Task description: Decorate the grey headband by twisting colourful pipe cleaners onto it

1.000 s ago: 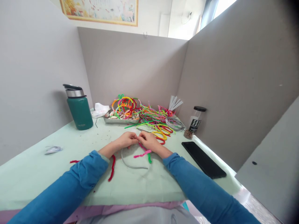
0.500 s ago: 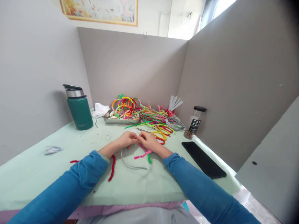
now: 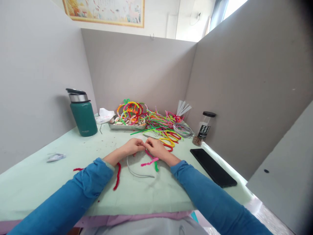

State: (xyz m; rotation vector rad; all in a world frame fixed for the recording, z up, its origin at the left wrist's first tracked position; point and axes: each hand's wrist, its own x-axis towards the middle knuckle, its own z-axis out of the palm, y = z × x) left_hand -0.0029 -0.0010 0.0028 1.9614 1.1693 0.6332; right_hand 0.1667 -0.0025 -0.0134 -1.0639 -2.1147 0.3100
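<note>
My left hand [image 3: 132, 146] and my right hand [image 3: 156, 148] meet fingertip to fingertip just above the table, both closed in a pinch. From under my right hand a pink pipe cleaner [image 3: 149, 162] trails down toward me, its upper part hidden by the fingers. A short green pipe cleaner end [image 3: 156, 167] shows beside it. Below my left hand a thin grey wire [image 3: 138, 175] curves out onto the table; its other end is hidden. What the left fingertips pinch is too small to make out. A red pipe cleaner [image 3: 117, 178] lies by the left forearm.
Behind my hands are a metal tray [image 3: 127, 127] heaped with small pieces, a pile of pipe cleaners [image 3: 161, 121] and a wire coil [image 3: 183, 130]. A green bottle [image 3: 84, 118] stands left; a jar [image 3: 203, 129] and black phone-like slab [image 3: 212, 168] are right. Grey partitions surround the table.
The hanging pink pipe cleaner and the grey wire's end have shifted very slightly to the right. Both hands stay in nearly the same place, still pinched together.
</note>
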